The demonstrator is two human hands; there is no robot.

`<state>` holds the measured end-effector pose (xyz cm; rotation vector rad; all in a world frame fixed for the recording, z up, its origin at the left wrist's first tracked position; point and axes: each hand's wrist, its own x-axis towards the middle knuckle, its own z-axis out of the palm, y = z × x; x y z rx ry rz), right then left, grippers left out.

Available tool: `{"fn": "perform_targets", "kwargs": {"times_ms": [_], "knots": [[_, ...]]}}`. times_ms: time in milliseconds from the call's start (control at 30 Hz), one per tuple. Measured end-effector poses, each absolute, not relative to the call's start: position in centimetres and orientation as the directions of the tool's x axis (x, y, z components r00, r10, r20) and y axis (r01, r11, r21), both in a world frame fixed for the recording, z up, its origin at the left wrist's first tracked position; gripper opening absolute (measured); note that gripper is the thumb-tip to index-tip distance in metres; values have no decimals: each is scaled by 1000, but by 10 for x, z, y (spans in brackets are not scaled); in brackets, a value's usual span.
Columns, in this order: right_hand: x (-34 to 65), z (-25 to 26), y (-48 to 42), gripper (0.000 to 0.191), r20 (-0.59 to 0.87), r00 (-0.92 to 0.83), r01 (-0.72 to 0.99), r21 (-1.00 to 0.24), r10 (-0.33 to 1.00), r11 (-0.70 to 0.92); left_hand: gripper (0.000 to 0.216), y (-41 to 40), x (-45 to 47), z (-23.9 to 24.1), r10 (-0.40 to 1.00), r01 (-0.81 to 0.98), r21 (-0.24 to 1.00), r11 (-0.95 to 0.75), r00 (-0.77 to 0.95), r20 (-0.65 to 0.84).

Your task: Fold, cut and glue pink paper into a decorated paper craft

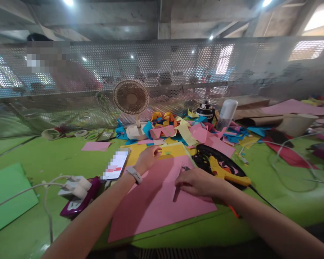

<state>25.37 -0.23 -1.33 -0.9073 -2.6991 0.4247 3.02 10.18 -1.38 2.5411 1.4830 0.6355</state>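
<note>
A large pink paper sheet (156, 201) lies on the green table in front of me, over a yellow sheet (172, 150). My left hand (148, 158), with a pale band on the wrist, rests at the pink sheet's far edge, fingers curled on the paper. My right hand (196, 182) lies on the sheet's right part, fingers bent and pressed down on the paper. Whether a small tool sits under its fingers is hidden. A yellow glue gun (224, 172) lies just right of my right hand on a black mat (205, 151).
A phone (115, 165) lies left of my left hand. A white plug and cable (75, 187) sit on a purple object. A small fan (131, 99), a heap of coloured paper scraps (183, 131), a bottle (226, 113), tape rolls (51, 133) and a green sheet (8, 194) surround the work. A perforated screen stands behind.
</note>
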Motion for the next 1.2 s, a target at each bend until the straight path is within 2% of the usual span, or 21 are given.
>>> {"fn": "perform_targets", "kwargs": {"times_ms": [200,333,500,667,833,900,1100,1200], "knots": [[252,-16,0,22,186,-779,522,-338,599,783,30,62,29,-18,803,744,304,-596,536,261],[249,-14,0,19,230,-777,532,-258,586,807,43,35,26,-28,749,702,259,-663,627,215],[241,-8,-2,16,258,-861,436,-68,438,897,47,20,18,-39,749,723,198,-662,640,172],[229,0,-7,20,260,-911,375,191,321,907,50,18,14,-44,739,726,141,-673,654,161],[218,-3,-8,20,165,-974,210,410,155,888,49,19,10,-45,714,703,124,-700,680,168],[215,-7,-5,19,146,-980,187,436,136,880,48,20,9,-47,708,697,125,-706,686,170],[213,-10,6,22,190,-961,261,389,201,884,49,23,7,-52,702,694,120,-710,683,200],[212,-10,9,24,166,-967,243,397,190,885,51,24,8,-53,699,695,99,-712,688,195]]}}
